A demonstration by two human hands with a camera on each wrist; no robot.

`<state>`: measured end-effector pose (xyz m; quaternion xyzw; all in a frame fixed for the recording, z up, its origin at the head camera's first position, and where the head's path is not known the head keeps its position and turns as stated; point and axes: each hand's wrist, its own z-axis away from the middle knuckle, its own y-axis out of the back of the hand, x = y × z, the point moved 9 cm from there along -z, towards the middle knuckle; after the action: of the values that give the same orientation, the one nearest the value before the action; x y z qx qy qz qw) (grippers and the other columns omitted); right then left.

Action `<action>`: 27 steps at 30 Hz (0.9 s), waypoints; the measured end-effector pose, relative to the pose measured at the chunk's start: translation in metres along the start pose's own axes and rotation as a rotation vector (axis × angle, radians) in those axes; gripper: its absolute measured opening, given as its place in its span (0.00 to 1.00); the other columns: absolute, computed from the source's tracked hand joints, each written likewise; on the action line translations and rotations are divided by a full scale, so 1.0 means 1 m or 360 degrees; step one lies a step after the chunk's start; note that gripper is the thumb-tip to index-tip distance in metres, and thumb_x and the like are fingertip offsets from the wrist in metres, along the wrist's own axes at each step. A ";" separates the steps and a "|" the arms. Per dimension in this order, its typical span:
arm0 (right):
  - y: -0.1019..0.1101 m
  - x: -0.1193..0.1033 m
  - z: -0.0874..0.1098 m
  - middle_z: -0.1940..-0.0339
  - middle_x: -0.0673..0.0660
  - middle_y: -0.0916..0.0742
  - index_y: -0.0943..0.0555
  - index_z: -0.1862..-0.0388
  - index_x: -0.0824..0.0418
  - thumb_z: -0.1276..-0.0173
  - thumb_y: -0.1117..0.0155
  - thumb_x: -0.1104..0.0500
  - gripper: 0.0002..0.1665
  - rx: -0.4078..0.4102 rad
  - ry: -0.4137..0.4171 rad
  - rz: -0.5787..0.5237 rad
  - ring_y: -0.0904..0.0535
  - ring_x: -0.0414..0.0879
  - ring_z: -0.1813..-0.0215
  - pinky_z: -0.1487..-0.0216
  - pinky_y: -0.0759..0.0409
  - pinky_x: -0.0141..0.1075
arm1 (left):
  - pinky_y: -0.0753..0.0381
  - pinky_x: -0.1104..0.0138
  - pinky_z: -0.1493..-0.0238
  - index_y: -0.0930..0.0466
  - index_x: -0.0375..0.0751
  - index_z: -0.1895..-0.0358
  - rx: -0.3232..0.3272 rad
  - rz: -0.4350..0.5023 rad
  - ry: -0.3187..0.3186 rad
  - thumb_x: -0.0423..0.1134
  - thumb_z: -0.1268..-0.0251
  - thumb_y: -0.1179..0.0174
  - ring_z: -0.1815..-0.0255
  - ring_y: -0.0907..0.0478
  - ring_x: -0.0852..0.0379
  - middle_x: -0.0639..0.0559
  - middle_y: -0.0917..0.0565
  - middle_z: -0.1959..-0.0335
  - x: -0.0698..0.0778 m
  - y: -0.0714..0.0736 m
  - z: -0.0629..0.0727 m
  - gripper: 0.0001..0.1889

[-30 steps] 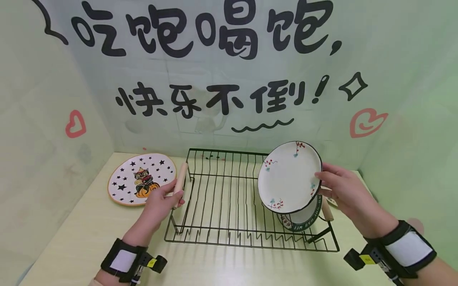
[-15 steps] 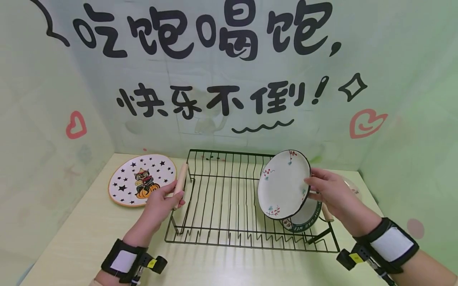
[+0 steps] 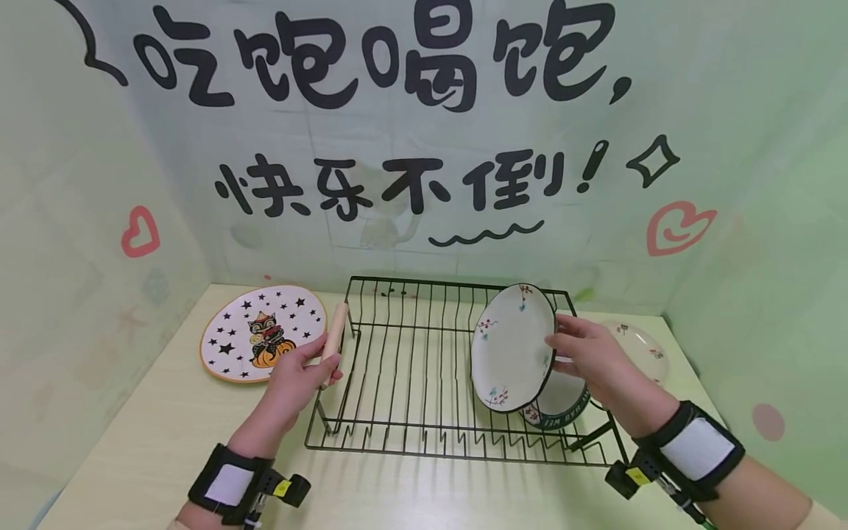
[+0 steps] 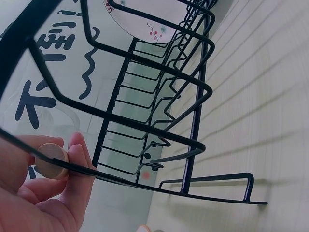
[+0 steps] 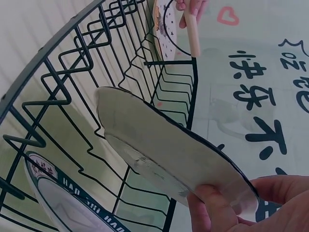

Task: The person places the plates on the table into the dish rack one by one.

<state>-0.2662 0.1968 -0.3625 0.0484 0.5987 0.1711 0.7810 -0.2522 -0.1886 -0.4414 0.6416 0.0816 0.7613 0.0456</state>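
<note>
Left hand: fingers curled round the wooden handle; the left hand (image 3: 298,379) grips it at the rack's near-left end, the round end of the wood showing between thumb and fingers.
Handle: inside the left hand's grasp, its upper part (image 3: 336,329) bare above the fingers.
Right hand: the right hand (image 3: 589,353) pinches the flowered plate by its edge, digits on both faces.
Flowered plate: just left of the right hand, steeply tilted, over the rack; the plate (image 3: 511,346) has a dark rim and small red and blue sprigs. Whether its lower edge touches the wires, I cannot tell.
Rack: black wire, spanning the space between the hands and reaching below the right one; its back rail (image 3: 424,282) runs beyond both.
Green plate: in the rack, below the right hand and partly behind the flowered plate; lettering on the green rim (image 5: 91,195).
Cat plate (image 3: 265,313): on the tabletop (image 3: 397,489), beyond and left of the left hand, starred, orange-edged.
Pale plate (image 3: 641,350): on the tabletop, right of the right hand and partly hidden by it.
Wristbands: black, one behind each hand.
</note>
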 end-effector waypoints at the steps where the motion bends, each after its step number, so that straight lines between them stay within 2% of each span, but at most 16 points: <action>1: -0.001 0.000 0.000 0.29 0.69 0.38 0.52 0.25 0.67 0.26 0.53 0.63 0.36 -0.0006 -0.0004 -0.0005 0.34 0.58 0.34 0.38 0.27 0.47 | 0.21 0.75 0.63 0.45 0.39 0.28 0.0000 -0.0002 -0.0002 0.35 0.32 0.43 0.69 0.20 0.69 0.37 0.32 0.34 0.000 0.000 0.000 0.32; 6: -0.006 0.002 0.001 0.28 0.70 0.40 0.54 0.24 0.68 0.26 0.52 0.63 0.37 -0.0019 -0.0012 -0.0029 0.38 0.60 0.31 0.35 0.32 0.52 | 0.21 0.75 0.63 0.45 0.39 0.28 -0.0007 -0.0008 -0.0008 0.36 0.33 0.43 0.69 0.20 0.69 0.37 0.32 0.34 0.000 -0.001 0.000 0.33; 16: -0.012 -0.004 0.002 0.30 0.71 0.36 0.50 0.25 0.68 0.28 0.50 0.63 0.36 -0.0015 0.0034 0.0046 0.33 0.60 0.33 0.42 0.24 0.46 | 0.21 0.76 0.64 0.46 0.39 0.27 -0.0008 0.0003 -0.0006 0.35 0.32 0.44 0.70 0.20 0.70 0.36 0.33 0.33 0.000 -0.003 0.001 0.33; 27: -0.019 -0.010 -0.004 0.32 0.71 0.34 0.49 0.25 0.68 0.29 0.48 0.63 0.37 -0.0002 -0.0002 0.0098 0.29 0.60 0.37 0.42 0.24 0.47 | 0.21 0.75 0.63 0.45 0.39 0.28 0.0029 -0.0021 -0.0004 0.35 0.32 0.44 0.70 0.20 0.69 0.38 0.30 0.35 -0.001 -0.001 0.000 0.32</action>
<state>-0.2688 0.1752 -0.3594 0.0665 0.5962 0.1953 0.7758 -0.2526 -0.1876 -0.4424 0.6424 0.0927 0.7594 0.0450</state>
